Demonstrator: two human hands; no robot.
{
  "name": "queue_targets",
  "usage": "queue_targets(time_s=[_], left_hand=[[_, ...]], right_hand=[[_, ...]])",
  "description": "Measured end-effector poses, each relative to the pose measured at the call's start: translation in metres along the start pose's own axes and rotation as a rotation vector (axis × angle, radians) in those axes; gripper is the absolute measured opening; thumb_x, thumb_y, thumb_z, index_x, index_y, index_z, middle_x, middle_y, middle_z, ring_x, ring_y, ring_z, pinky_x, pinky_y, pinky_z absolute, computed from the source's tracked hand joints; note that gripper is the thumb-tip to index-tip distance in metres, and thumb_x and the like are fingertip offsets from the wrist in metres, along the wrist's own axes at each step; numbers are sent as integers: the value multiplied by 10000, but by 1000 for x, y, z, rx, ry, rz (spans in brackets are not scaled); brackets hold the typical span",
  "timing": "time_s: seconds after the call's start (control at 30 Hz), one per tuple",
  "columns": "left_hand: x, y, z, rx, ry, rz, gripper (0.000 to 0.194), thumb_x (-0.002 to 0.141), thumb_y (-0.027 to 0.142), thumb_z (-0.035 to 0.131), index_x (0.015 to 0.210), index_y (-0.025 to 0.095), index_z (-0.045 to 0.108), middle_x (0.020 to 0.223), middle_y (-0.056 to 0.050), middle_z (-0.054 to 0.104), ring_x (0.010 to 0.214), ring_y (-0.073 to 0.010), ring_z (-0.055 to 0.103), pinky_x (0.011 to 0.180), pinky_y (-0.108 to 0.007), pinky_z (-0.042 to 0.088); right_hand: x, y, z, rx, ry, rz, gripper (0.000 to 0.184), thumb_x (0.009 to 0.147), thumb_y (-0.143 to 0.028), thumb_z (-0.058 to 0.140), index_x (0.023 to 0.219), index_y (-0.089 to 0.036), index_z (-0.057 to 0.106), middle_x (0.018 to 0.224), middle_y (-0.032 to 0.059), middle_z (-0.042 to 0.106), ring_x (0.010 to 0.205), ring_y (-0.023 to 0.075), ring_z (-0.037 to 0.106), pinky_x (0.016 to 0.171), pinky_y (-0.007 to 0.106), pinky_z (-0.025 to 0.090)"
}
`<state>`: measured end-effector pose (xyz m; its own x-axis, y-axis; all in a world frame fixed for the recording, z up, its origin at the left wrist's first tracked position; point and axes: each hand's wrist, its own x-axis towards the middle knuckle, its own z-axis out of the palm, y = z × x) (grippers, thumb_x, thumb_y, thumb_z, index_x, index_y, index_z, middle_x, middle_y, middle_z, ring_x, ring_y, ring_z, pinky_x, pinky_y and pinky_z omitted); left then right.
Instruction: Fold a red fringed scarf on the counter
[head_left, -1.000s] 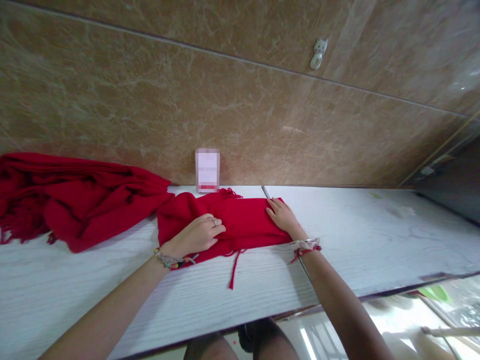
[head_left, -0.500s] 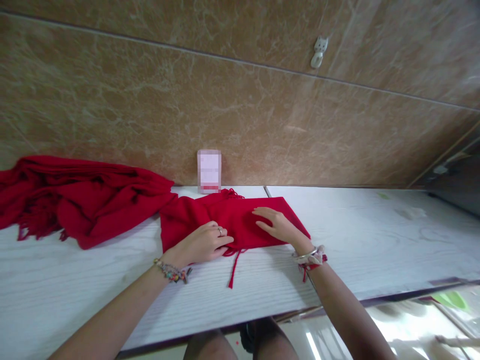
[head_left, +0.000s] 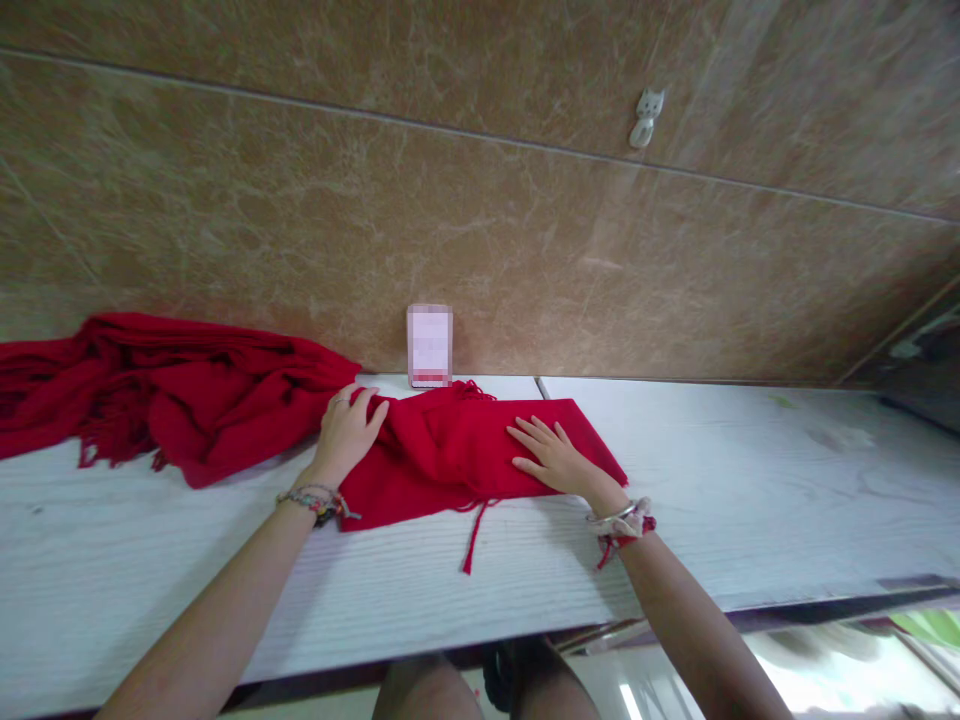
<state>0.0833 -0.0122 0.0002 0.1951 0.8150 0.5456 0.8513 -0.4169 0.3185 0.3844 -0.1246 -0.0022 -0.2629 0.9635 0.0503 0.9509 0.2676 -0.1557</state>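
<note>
A red fringed scarf (head_left: 450, 440) lies on the white wood-grain tabletop, its right part folded into a flat band with a few wrinkles. To the left it runs into a loose, bunched heap. My left hand (head_left: 346, 430) grips the cloth at the upper left corner of the band, where it meets the heap; its fingertips are partly hidden. Flat on the right part of the band rests my right hand (head_left: 551, 458), fingers spread and palm down. One twisted tassel hangs out below the front edge, and more fringe shows at the back.
A phone-like upright rectangle (head_left: 430, 345), its face blurred, leans on the brown marbled wall behind the scarf. A small white cat-shaped hook (head_left: 646, 118) is fixed higher up. The tabletop (head_left: 720, 480) extends right toward a dark object (head_left: 926, 385). Its front edge is near my knees.
My left hand has moved left and back, from the band's front middle to its upper left corner. My right hand stays in place, its fingers now more spread. The view has shifted slightly.
</note>
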Motion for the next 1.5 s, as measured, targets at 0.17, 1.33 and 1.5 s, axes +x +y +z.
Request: queue_targets(time_s=[0.17,1.33,1.5], left_hand=[[4,-12,1,-361,-264,-184,462,696,444,542,1058,158,576,993,-73,643,943,-235,585,858,-335,430],[2,-3,-83,68,495,-291,405,736,176,546,1139,141,537,1061,-139,544,1071,-309,474,905,-492,364],[1,-10,-49,112,146,15,416,776,274,509,1174,153,513,1297,-160,409,1221,-307,355,994,-457,301]], right_hand=[[-1,12,-2,-4,-82,91,557,863,-526,363,1367,-298,302,1456,49,250,1339,273,157,1035,582,151],[3,74,29,3,331,217,470,827,-469,430,1206,-206,520,1261,127,526,1203,294,433,975,519,349],[3,74,31,12,373,216,562,817,-475,447,1267,-138,451,1284,173,491,1204,295,430,985,492,349]])
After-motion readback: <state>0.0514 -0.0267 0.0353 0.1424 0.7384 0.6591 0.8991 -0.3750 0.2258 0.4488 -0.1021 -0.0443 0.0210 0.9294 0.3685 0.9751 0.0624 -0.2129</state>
